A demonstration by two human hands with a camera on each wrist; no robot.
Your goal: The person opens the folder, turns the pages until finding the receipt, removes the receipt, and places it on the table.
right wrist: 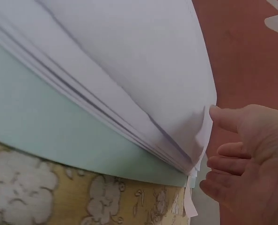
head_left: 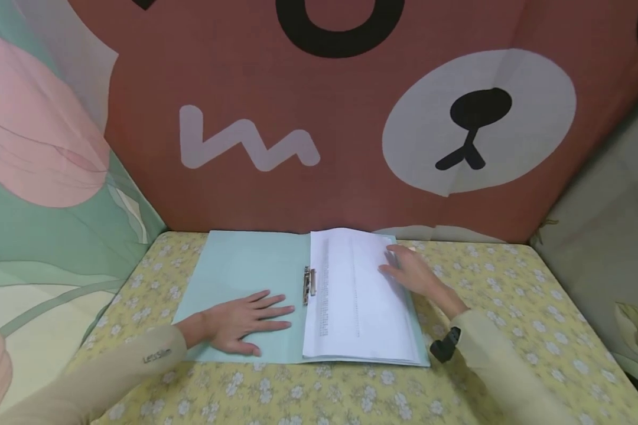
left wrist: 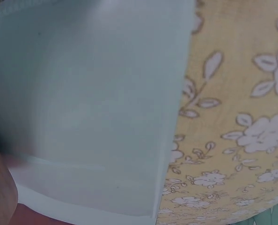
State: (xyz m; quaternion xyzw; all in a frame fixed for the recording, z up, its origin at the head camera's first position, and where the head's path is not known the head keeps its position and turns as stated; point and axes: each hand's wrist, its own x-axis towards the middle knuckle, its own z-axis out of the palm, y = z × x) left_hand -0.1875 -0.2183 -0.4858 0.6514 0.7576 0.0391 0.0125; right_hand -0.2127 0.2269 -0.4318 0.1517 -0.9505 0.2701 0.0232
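Note:
A light-blue folder (head_left: 260,254) lies spread open on the table, with a metal clip (head_left: 309,285) along its spine. On its right half is a stack of white sheets (head_left: 372,307); the top one bears columns of small print. My left hand (head_left: 247,323) rests flat on the bare left cover, fingers spread. Only a sliver of that hand shows in the left wrist view. At the far right corner of the stack is my right hand (head_left: 412,271). In the right wrist view, its thumb (right wrist: 225,118) touches a bent-up sheet corner, and the other fingers are loosely bent, apart from the thumb.
A yellow flowered cloth (head_left: 298,392) covers the table. Behind it hangs a reddish-brown curtain (head_left: 351,195) with a bear print. A small paper tab (right wrist: 189,204) sticks out beyond the stack's corner. On the right wrist is a black device (head_left: 445,345).

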